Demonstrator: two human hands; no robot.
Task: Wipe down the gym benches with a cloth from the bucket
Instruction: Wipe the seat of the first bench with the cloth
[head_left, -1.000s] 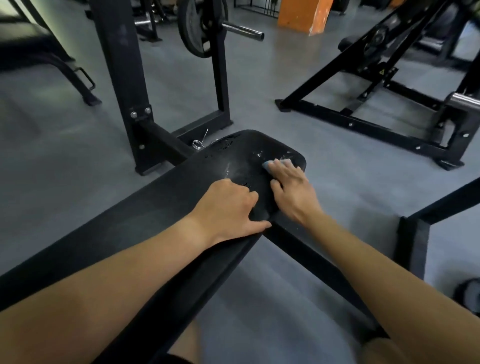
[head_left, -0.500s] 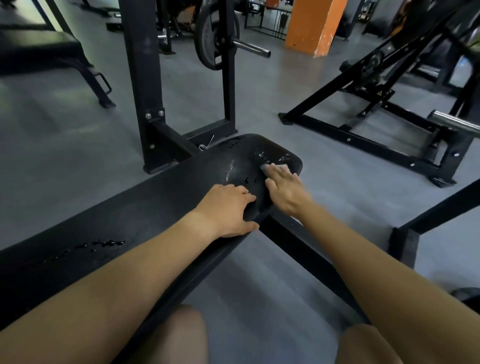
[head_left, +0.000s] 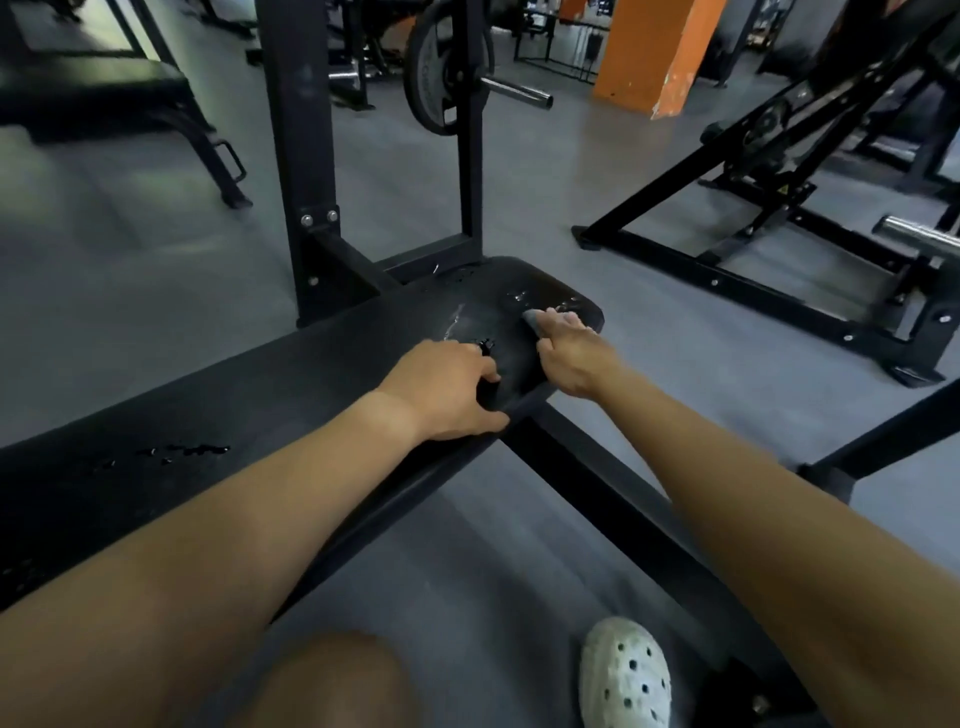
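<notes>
The right grip (head_left: 571, 358) lies flat, fingers straight and together, pressing a small grey cloth (head_left: 534, 317) onto the far right end of the black padded table (head_left: 311, 374). Just left and nearer, the left grip (head_left: 441, 397) clasps the table's near edge, fingers curled on top, thumb along the rim. Both arms reach forward, outstretched.
</notes>
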